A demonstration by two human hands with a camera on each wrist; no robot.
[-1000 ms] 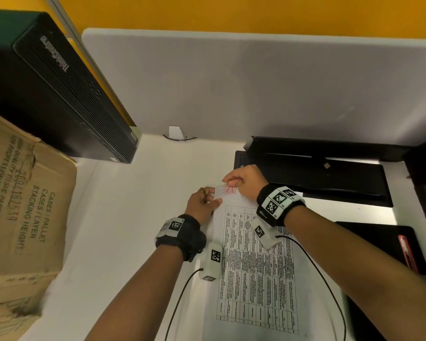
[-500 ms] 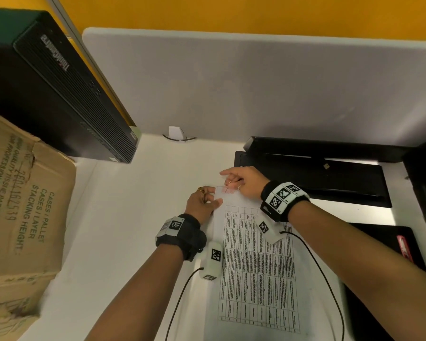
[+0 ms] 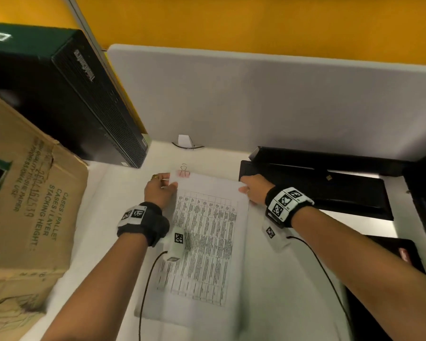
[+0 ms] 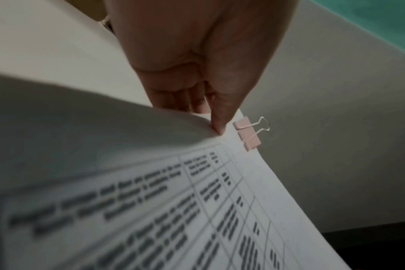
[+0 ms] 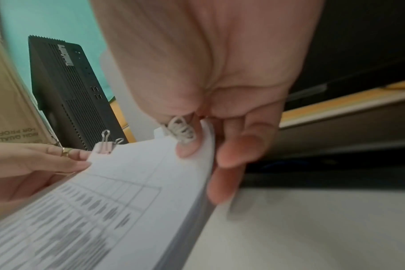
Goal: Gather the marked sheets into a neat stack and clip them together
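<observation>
While my two forearms reach forward over the white bench (image 3: 123, 193), a stack of printed sheets (image 3: 207, 242) lies between them, its near end closest to me and its far end held up off the surface. The top page carries a table of small print, too blurred to read.

My left hand (image 3: 159, 190) holds the far left corner of the stack: the thumb presses on top and the fingers (image 4: 187, 102) curl underneath, pinching the paper. A gold ring sits on one finger. My right hand (image 3: 255, 189) grips the far right corner the same way, thumb on the top page and fingers (image 5: 234, 151) wrapped round the edge, so the layered edges of the sheets show beside them. A small pale knotted thing is tucked under that thumb; I cannot tell what it is.

Just beyond my left thumb, a pale pink binder clip (image 3: 184, 172) bites the far edge of the stack, with its wire handles sticking out.

To the left stands a brown cardboard box (image 3: 30, 212), and behind it a black computer tower (image 3: 67, 99). To the right, beyond my right hand, lies a black tray (image 3: 330, 188). A grey partition (image 3: 268, 102) closes off the bench, with an orange wall (image 3: 231, 23) above it.
</observation>
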